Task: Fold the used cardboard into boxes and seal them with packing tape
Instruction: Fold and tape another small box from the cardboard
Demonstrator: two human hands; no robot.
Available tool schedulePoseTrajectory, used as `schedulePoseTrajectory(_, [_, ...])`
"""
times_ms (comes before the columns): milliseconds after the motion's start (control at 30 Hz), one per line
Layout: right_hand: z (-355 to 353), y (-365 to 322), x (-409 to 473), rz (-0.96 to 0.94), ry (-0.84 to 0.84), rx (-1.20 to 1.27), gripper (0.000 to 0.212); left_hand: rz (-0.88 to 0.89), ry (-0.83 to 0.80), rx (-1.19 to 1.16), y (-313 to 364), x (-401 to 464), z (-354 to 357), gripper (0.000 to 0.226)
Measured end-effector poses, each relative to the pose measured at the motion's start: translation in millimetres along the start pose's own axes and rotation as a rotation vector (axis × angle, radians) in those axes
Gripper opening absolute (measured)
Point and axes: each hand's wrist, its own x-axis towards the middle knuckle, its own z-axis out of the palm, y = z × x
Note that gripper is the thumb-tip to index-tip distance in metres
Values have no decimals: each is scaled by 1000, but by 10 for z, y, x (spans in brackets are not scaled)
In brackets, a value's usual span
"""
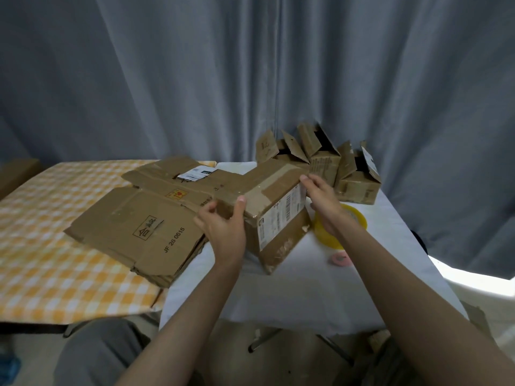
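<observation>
left hand (224, 229) is gripping the box (274, 207) at its near corner, thumb on top; right hand (324, 203), fingers straight, is touching its 3 o'clock end. box is sitting on the white table (306, 288), tape roll (352, 218) at 3 o'clock, flat cardboard (139, 221) at 9.

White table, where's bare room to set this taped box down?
Free: the near strip of the white table, below the taped box and pink roll. Crowded: the far right corner with open boxes, yellow tape roll, and flattened cardboard at left.
</observation>
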Motion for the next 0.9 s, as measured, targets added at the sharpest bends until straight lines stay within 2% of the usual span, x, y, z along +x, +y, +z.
schedulePoseTrajectory(67, [-2,-3,-6,-20,6,-8,38,8,-28,19,27,-23,31,60])
schedulePoseTrajectory(200, [-41,34,-70,-106,118,-108,38,27,-92,117,177,16,58,67])
schedulePoseTrajectory(300, [-65,41,-194,-156,216,-144,43,23,-165,202,388,149,57,61])
schedulePoseTrajectory(400, [-71,24,-362,-200,278,-161,50,-67,-273,244,525,323,60,57])
schedulePoseTrajectory(467, [-55,67,-452,-179,294,-193,46,-123,-360,252,499,383,41,58])
schedulePoseTrajectory(667, [16,375,-612,-118,198,-171,30,-70,-483,249,91,431,-163,57])
schedulePoseTrajectory(767, [64,451,-657,-91,128,-161,32,-37,-475,234,-193,416,-298,40])
schedulePoseTrajectory(900, [108,436,-640,-108,124,-246,37,-79,-511,307,-266,513,-375,49])
